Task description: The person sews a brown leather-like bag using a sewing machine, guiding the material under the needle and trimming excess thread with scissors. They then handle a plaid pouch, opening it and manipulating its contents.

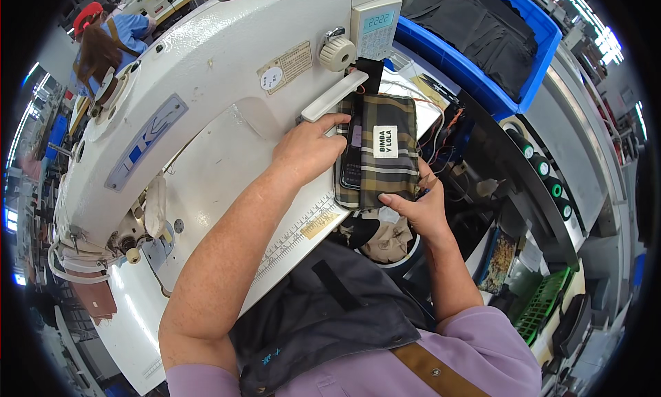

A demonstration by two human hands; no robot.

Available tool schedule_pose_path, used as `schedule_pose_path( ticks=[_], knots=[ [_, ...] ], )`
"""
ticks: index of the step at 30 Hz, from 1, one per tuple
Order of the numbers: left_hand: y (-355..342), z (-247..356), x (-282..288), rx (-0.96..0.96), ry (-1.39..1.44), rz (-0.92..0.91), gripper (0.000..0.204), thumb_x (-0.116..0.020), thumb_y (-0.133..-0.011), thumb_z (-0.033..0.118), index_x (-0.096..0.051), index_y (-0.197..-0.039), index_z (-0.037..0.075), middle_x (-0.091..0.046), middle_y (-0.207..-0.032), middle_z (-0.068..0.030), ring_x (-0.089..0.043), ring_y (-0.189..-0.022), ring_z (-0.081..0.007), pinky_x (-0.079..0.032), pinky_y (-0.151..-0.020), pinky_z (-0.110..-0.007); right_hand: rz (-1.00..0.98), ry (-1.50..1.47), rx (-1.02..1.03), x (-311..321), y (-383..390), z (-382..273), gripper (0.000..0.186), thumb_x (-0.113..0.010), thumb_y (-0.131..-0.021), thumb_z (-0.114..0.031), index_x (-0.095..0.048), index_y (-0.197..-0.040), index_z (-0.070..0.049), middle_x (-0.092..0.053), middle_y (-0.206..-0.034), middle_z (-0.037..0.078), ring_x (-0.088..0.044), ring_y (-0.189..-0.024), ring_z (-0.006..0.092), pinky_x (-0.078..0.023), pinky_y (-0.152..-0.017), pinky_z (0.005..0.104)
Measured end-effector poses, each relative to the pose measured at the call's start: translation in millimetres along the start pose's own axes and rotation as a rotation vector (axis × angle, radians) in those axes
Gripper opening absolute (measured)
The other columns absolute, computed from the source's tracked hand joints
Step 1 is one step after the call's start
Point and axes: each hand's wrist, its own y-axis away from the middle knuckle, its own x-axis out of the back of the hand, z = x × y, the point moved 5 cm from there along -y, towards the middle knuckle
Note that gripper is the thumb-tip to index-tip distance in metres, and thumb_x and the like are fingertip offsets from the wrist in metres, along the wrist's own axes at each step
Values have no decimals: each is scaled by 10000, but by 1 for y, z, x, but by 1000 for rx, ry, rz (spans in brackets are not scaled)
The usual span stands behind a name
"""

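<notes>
The plaid fabric pouch (396, 173) is at the right end of the white surface (210, 184), beyond the ruler strip (292, 233), and its lower right part seems to reach past the edge. A dark phone (352, 171) lies along the left part of the pouch, its right side next to the plaid panel with the cream label (385, 142). Whether the phone lies inside the pouch or only on it, I cannot tell.

The right hand (423, 208) has its grip closed on the lower right part of the pouch, with the thumb on the front and the fingers at the side and behind. The left hand (313, 149) has the index finger stretched toward the upper left part of the phone, and the other fingers are bent; if this grip holds something, I cannot tell.

In my judgement, the step is to steady the pouch and handle the phone. For this, the right grip should be firm but soft, so the cloth does not crease. The left finger should touch lightly, because a strong push could slide the phone toward the bin (413, 249) below. More care is needed near the white lever (335, 95), which is close above the left hand.
</notes>
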Motion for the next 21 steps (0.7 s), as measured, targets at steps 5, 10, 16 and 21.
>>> schedule_pose_path(
  ticks=[5, 10, 16, 21],
  knots=[
    [1, -1, 1, 4, 10, -4, 595, -570, -766, 300, -638, -1356, 327, -741, -1133, -67, -662, -1138, -251, -489, -1009, -359, -11, -5, 3, 0, -1, 0, 788, -889, -716, -41, -508, -1402, 39, -681, -1226, 86, -647, -1106, 150, -507, -997, 314],
    [2, 0, 1, 12, 20, -5, 597, -571, -764, 299, -639, -1356, 327, -746, -1116, -55, -668, -1125, -245, -492, -1002, -361, -10, 0, 11, 1, -1, 1, 783, -894, -715, -51, -519, -1397, 30, -683, -1223, 81, -648, -1101, 149, -508, -996, 315],
    [2, -2, 0, 8, 39, 0, 618, -574, -754, 297, -630, -1369, 318, -748, -1096, -53, -672, -1108, -237, -486, -1000, -360, -4, -4, -7, 0, 0, 0, 789, -900, -712, -58, -520, -1398, 27, -682, -1226, 82, -647, -1106, 149, -508, -999, 320],
    [0, -4, -1, 21, 89, -26, 648, -577, -737, 299, -617, -1384, 320, -747, -1044, -43, -680, -1069, -225, -486, -981, -353, -9, -6, -9, 0, 0, -2, 796, -899, -712, -55, -514, -1403, 29, -680, -1231, 86, -647, -1111, 155, -507, -1002, 322]
  ],
)
